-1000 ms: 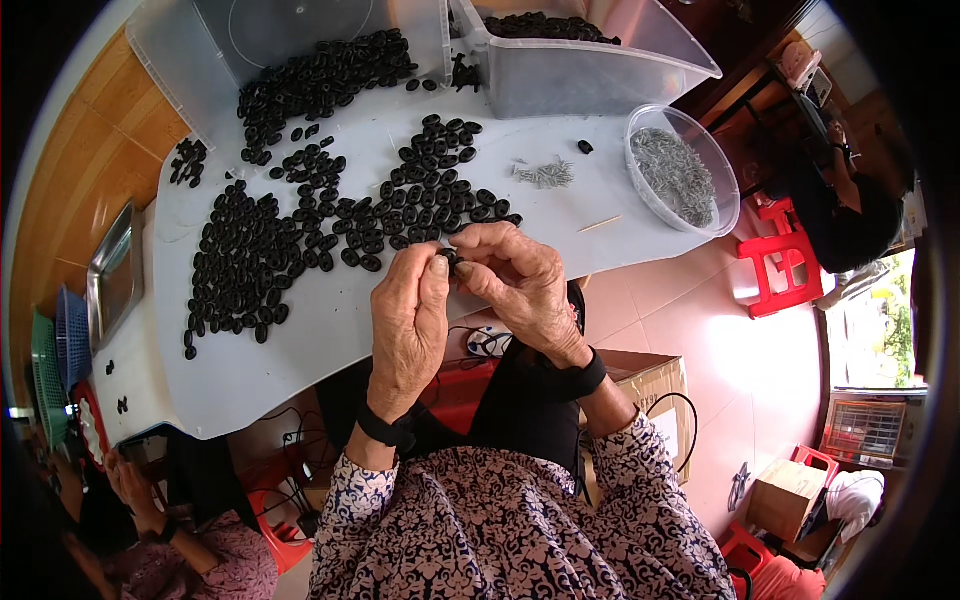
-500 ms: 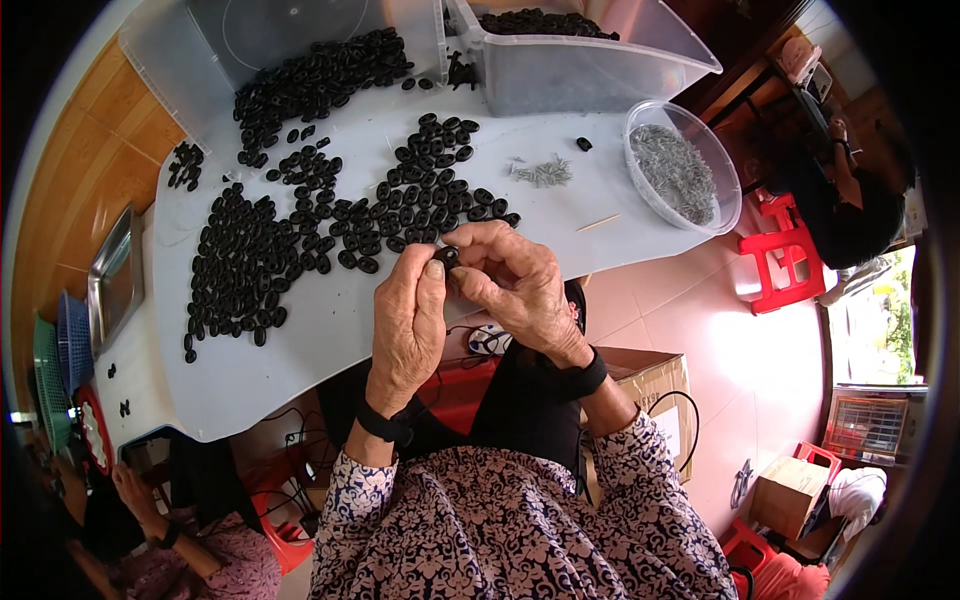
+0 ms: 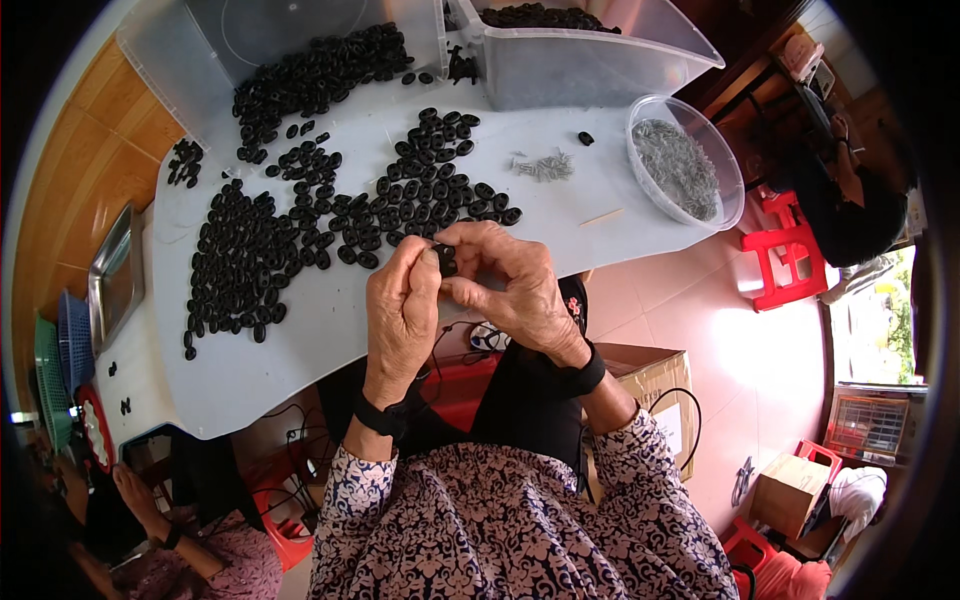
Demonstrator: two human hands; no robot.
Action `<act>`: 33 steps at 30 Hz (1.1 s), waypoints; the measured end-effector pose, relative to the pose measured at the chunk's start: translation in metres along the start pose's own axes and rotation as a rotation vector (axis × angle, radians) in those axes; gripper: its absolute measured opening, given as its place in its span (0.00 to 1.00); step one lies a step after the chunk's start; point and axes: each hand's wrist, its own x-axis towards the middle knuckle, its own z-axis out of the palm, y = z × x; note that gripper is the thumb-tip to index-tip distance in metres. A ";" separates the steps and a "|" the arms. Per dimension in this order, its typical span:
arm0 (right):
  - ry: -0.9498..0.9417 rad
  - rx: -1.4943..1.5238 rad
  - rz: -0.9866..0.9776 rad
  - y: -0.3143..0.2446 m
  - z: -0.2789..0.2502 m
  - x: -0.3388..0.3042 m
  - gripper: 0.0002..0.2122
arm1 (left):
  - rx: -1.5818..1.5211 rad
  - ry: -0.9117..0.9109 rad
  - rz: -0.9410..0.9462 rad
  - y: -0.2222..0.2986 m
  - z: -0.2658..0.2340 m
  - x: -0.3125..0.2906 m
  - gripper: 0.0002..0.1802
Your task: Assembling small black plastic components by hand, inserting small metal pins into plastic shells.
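Observation:
A small black oval piece [image 3: 447, 261] is held up between my two hands, just off the front edge of the table. My left hand [image 3: 402, 308] pinches it between thumb and fingers, the thumb pointing up along its left side. Around its right side curl the fingers and thumb of my right hand [image 3: 515, 292], with the index fingertip at its top. Past my fingertips, many like black oval pieces [image 3: 430, 190] lie loose on the pale table [image 3: 300, 375]. A small heap of short clear pins [image 3: 543, 167] sits farther right.
A round clear tub [image 3: 677, 170] of the clear pins stands at the right end. At the back are a tipped plastic bin [image 3: 180, 75] spilling black pieces and another bin [image 3: 600, 75]. A toothpick [image 3: 601, 217] lies near the edge. Another person's hand [image 3: 140, 498] shows lower left.
Both hands have shifted slightly left with the black oval piece. My right thumb has moved lower, and more of the piece shows between the hands.

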 end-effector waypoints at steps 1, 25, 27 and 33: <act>0.007 -0.059 -0.040 -0.001 0.002 0.001 0.18 | 0.003 -0.011 -0.022 0.000 -0.002 0.001 0.11; 0.050 -0.271 -0.180 0.005 0.005 0.001 0.14 | 0.029 -0.107 -0.037 -0.002 -0.002 -0.003 0.12; 0.048 -0.274 -0.184 0.005 0.004 0.001 0.14 | 0.038 -0.101 -0.021 -0.001 -0.002 -0.003 0.12; 0.009 -0.265 -0.204 0.002 0.004 0.002 0.14 | 0.051 -0.088 -0.045 0.002 -0.004 -0.003 0.11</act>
